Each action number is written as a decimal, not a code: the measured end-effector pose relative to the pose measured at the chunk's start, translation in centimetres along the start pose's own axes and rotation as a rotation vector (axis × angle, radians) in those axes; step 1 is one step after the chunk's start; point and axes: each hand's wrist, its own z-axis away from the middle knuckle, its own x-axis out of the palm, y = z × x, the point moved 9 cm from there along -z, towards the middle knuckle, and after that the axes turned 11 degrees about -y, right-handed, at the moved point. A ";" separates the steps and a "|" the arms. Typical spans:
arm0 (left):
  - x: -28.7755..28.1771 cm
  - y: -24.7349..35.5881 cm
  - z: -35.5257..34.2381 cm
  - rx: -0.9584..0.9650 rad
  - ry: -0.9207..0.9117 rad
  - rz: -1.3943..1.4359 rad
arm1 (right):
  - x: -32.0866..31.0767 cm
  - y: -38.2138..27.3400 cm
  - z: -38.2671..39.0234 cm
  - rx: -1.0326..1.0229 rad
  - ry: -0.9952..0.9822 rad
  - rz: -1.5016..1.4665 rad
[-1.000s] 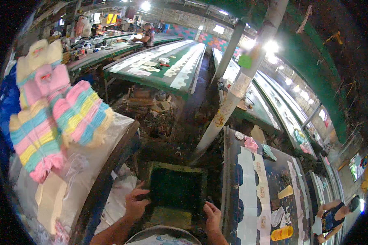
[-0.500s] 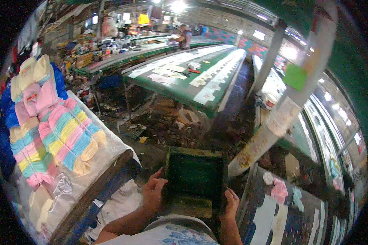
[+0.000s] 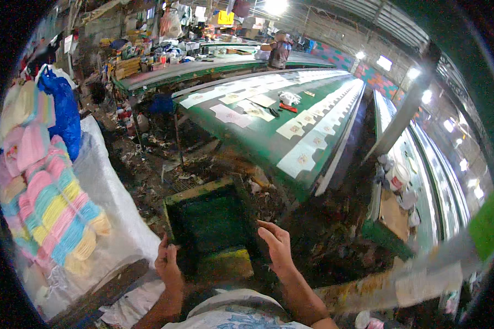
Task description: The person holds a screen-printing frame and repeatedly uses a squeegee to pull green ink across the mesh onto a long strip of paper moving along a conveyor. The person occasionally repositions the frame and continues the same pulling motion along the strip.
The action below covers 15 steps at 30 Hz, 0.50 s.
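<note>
My left hand [image 3: 168, 260] and my right hand [image 3: 274, 247] grip opposite sides of a dark green rectangular screen frame [image 3: 206, 225], held low in front of my body, its near end yellowish. Left of it, tied stacks of pastel striped fabric pieces [image 3: 60, 203] lie on a plastic-covered table [image 3: 115, 192], with a blue bag [image 3: 60, 115] behind them.
A long green table [image 3: 230, 129] with rows of printed cut pieces stretches away ahead. A person [image 3: 278, 52] stands by the back tables. A metal post [image 3: 395, 126] and another long table [image 3: 395, 214] are at the right. The floor [image 3: 153, 170] has scattered scraps.
My view has swung right, toward the aisle and the post now sitting farther right and lower. The frame in my hands has shifted left in the picture and is slightly tilted.
</note>
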 end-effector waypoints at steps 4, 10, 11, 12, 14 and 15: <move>6.6 1.5 -7.2 0.007 0.059 0.089 | -2.8 -1.7 -11.1 0.011 -0.052 0.089; 13.5 1.2 -15.7 0.033 0.003 0.072 | -8.3 0.1 -20.0 0.056 0.045 -0.030; 13.8 0.8 -16.3 0.014 0.012 0.074 | -9.3 1.9 -20.6 0.081 0.061 -0.033; 14.7 0.1 -16.8 -0.007 0.015 0.089 | -10.8 3.5 -20.9 0.104 0.086 -0.024; 16.1 -1.0 -17.6 -0.032 0.033 0.118 | -12.3 6.2 -22.0 0.158 0.075 -0.033; 16.6 -1.3 -17.8 -0.061 0.050 0.081 | -12.6 6.7 -22.7 0.186 0.067 -0.033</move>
